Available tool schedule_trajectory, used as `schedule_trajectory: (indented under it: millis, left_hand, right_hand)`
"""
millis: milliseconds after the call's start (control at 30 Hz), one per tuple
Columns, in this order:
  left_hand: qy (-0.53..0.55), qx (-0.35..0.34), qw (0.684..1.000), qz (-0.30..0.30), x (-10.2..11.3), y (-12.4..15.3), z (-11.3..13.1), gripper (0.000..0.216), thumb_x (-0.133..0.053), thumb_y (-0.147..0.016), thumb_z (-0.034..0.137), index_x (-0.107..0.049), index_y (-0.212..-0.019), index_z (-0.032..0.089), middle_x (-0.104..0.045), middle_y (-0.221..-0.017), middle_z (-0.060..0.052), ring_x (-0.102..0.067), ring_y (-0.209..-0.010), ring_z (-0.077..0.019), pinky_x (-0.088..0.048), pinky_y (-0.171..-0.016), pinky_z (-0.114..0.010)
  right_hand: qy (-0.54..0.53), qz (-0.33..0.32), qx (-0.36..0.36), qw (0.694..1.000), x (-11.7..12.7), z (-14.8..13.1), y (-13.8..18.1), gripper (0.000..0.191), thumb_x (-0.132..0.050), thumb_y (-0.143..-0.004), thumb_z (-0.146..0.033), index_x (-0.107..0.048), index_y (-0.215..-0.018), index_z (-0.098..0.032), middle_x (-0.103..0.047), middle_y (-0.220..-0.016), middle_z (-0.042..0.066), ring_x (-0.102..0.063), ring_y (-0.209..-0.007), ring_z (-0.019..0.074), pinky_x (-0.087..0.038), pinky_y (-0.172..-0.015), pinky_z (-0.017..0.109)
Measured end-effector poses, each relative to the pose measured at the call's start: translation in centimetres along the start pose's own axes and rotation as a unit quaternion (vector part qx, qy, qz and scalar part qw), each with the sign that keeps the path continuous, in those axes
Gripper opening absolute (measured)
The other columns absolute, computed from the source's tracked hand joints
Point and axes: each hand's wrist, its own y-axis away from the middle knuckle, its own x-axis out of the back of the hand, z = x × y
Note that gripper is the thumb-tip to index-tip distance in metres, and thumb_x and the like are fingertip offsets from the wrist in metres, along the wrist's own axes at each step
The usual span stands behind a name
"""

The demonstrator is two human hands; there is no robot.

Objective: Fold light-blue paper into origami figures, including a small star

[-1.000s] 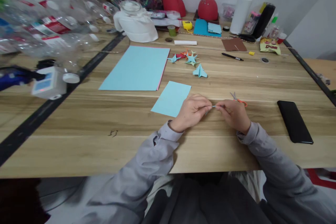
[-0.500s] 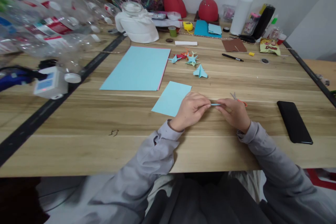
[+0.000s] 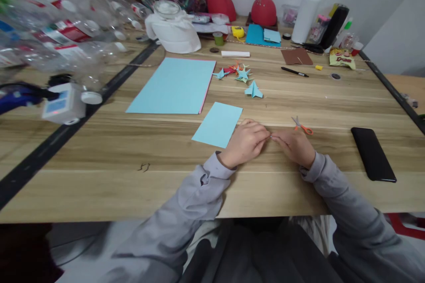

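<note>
My left hand and my right hand meet fingertip to fingertip above the table, both pinched closed. Between them is a small folded piece of light blue paper, nearly all covered by the fingers. A light blue paper sheet lies flat beside my left hand, one corner under it. Just beyond my right hand rest scissors with orange handles. Farther back stands a folded blue paper plane, with several small folded paper figures in blue, red and orange behind it.
A larger stack of blue paper lies at left centre. At right is a black phone; a black pen lies farther back. Plastic bottles crowd the left, near a white boxy device. A paper towel roll stands at the back.
My hands have drawn together until the fingertips meet, my left shifting slightly right. Less of the folded blue paper shows between them, and more of the scissors is visible.
</note>
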Motion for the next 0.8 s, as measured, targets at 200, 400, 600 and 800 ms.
schedule_trajectory:
  millis: [200,400,600,800]
  left_hand:
    - [0.003,-0.005,1.0,-0.002,0.05,-0.05,0.08,0.027,-0.043,-0.089,0.011,-0.07,-0.087,0.017,-0.072,-0.081,-0.004,-0.062,-0.081,-0.0186,-0.04,-0.081,-0.037]
    - [0.008,0.026,0.999,0.02,0.35,-0.05,-0.18,0.027,-0.043,-0.091,0.016,-0.07,-0.088,0.019,-0.073,-0.084,-0.005,-0.062,-0.082,-0.0198,-0.041,-0.081,-0.038]
    - [0.017,0.013,0.999,0.032,0.3,-0.01,-0.14,0.026,-0.044,-0.091,0.016,-0.07,-0.086,0.018,-0.073,-0.081,-0.006,-0.062,-0.078,-0.0196,-0.043,-0.082,-0.04]
    - [0.031,0.007,0.998,0.054,0.0,-0.11,0.17,0.023,-0.047,-0.093,0.02,-0.068,-0.084,0.018,-0.074,-0.08,-0.005,-0.063,-0.076,-0.0187,-0.043,-0.082,-0.038]
  right_hand:
    - [-0.022,0.019,-0.001,1.0,0.19,-0.5,-0.29,0.024,-0.047,-0.096,-0.021,-0.067,-0.083,-0.019,-0.073,-0.074,0.003,-0.068,-0.067,0.0152,-0.05,-0.063,0.025]
    - [-0.072,0.067,-0.072,0.992,0.39,-0.76,-0.45,0.014,-0.057,-0.091,-0.027,-0.068,-0.095,-0.019,-0.075,-0.076,0.003,-0.07,-0.068,0.0172,-0.053,-0.067,0.028]
    - [-0.062,0.056,-0.056,0.995,0.25,-0.7,-0.43,0.018,-0.052,-0.095,-0.026,-0.067,-0.086,-0.019,-0.072,-0.073,0.003,-0.067,-0.067,0.0166,-0.05,-0.066,0.027]
    - [-0.052,0.028,-0.055,0.997,0.31,-0.75,-0.63,0.025,-0.047,-0.098,-0.026,-0.066,-0.084,-0.019,-0.07,-0.073,0.002,-0.064,-0.068,0.0152,-0.047,-0.067,0.026]
